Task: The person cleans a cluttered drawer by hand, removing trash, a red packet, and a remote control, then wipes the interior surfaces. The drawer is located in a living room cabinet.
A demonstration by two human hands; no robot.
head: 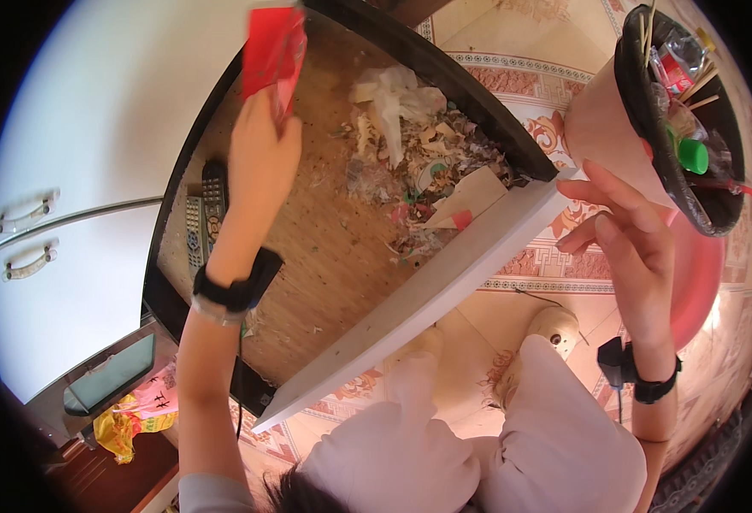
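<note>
A drawer (315, 218) with a wooden bottom, dark sides and a white front panel (414, 301) stands pulled out before me. Over its far left part, my left hand (263, 151) grips a red paper packet (275, 51), slightly blurred at the top. Torn paper scraps (440, 147) and crumpled white tissue (398, 96) lie heaped along the right side of the drawer. Two remote controls, one black (214, 186) and one grey (194, 234), rest at the left wall. My right hand (632, 243) has its fingers apart by the panel's right corner; whether a fingertip touches it, I cannot tell.
To the right stands a bin (606, 122) lined with a black bag (635, 115), holding plastic bottles and sticks. A pink basin (699, 276) sits beside it on the patterned tile floor (536, 269). White cabinet doors (93, 141) are at left, above yellow and pink bags (135, 417).
</note>
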